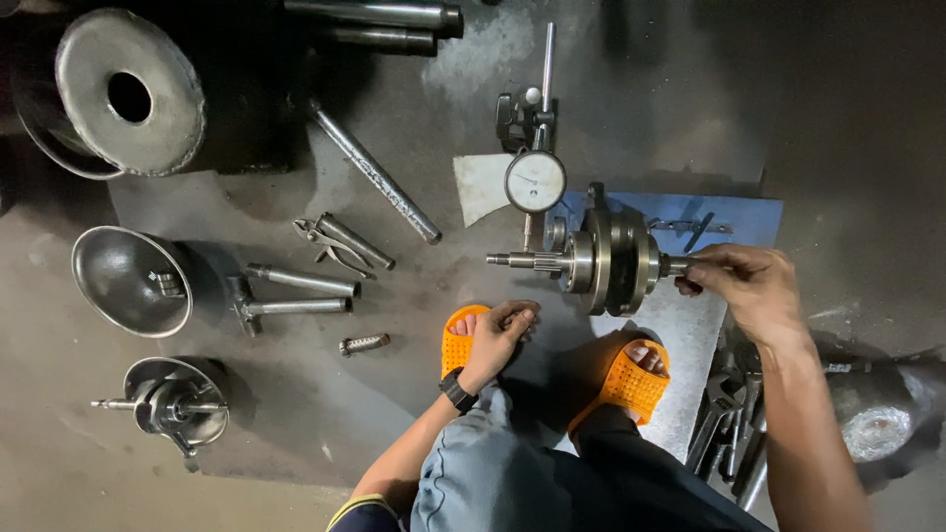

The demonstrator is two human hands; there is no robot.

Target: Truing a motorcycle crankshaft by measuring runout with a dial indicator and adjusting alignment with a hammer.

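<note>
Lying horizontal at centre right of frame: steel crankshaft point(601, 261), twin dark flywheel discs, splined shaft pointing left, under dial gauge point(535, 181). Right hand point(741, 286) pinching crankshaft's right stub end, fingers closed on it. Left hand point(501, 335) resting, fingers curled loosely, on orange sandal point(456, 345), holding nothing.

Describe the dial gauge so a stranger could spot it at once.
Start at the blue mat near the right hand. Left of the mat's near corner, above the crankshaft, stands the dial gauge: the only round white face with a needle.
</note>
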